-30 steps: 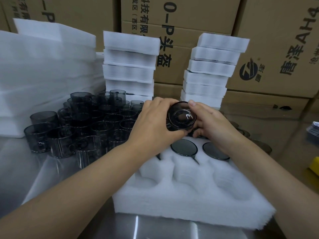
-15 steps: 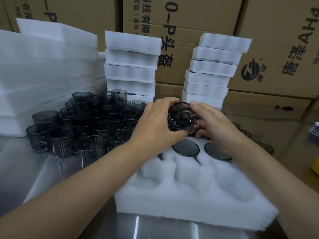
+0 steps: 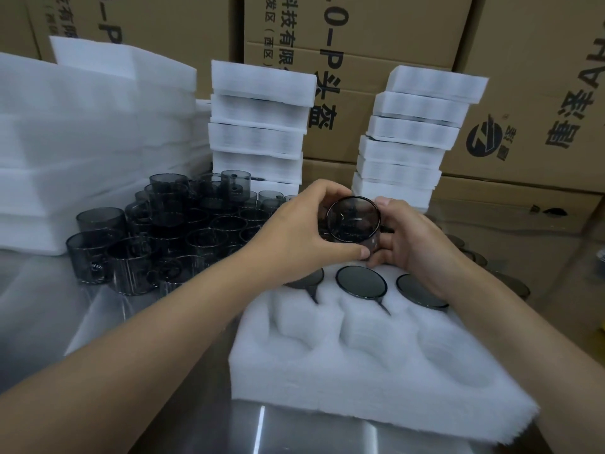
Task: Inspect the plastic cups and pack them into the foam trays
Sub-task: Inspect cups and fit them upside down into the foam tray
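A cup [image 3: 355, 224] is gripped between the left hand [image 3: 294, 239] and right hand [image 3: 414, 245], both curled round it, above the far row of the tray [image 3: 360, 381]. It has been turned slightly; inspection is judged unfinished, near pockets unfilled.

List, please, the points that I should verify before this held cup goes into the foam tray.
1. Grip of left hand and right hand on the cup: ok.
2. No cracks or scratches on the cup: cannot tell.
3. There is an empty pocket in the foam tray, near row: ok.
4. Way down to that pocket unblocked: ok.
5. In the far row, middle packed cup sits level: ok.
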`<control>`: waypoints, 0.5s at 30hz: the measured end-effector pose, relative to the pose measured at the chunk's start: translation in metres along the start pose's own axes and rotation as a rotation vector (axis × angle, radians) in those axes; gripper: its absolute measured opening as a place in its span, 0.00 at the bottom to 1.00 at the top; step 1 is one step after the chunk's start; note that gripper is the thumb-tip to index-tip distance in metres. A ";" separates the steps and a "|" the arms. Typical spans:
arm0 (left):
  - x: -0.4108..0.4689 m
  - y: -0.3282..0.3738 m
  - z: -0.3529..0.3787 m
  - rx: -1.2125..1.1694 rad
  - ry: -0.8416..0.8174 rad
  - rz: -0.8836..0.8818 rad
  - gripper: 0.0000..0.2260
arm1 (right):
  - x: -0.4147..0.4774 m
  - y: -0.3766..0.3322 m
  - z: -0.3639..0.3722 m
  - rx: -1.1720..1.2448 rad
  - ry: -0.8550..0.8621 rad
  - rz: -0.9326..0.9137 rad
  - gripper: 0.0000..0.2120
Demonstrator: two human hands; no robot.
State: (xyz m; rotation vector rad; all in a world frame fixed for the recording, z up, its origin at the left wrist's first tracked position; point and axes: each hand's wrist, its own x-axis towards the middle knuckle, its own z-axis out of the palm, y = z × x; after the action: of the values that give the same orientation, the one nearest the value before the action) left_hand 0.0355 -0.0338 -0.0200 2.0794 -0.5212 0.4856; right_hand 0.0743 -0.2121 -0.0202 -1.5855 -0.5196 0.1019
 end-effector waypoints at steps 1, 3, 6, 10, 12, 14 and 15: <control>0.001 -0.001 -0.007 -0.033 -0.042 -0.010 0.28 | 0.000 0.000 0.000 -0.016 -0.004 0.001 0.25; 0.001 -0.002 -0.022 -0.101 -0.144 -0.040 0.29 | 0.000 -0.001 0.002 -0.042 -0.005 0.007 0.27; -0.006 -0.007 -0.045 -0.144 -0.336 -0.047 0.29 | 0.000 -0.001 0.003 -0.030 0.006 0.027 0.26; -0.022 -0.012 -0.071 -0.210 -0.668 -0.027 0.26 | -0.004 -0.004 0.003 -0.136 -0.048 0.020 0.19; -0.026 -0.013 -0.078 -0.242 -0.761 -0.014 0.26 | -0.009 -0.011 0.004 -0.228 -0.127 0.025 0.15; -0.026 -0.014 -0.083 -0.263 -0.789 0.011 0.27 | -0.013 -0.020 0.007 -0.281 -0.206 0.041 0.16; -0.026 -0.014 -0.084 -0.267 -0.806 0.021 0.28 | -0.015 -0.024 0.009 -0.299 -0.243 0.053 0.16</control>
State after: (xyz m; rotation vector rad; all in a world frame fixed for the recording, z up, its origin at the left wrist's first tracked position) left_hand 0.0098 0.0494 -0.0002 1.9476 -1.0048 -0.4297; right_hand 0.0507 -0.2094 -0.0016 -1.8918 -0.7065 0.2698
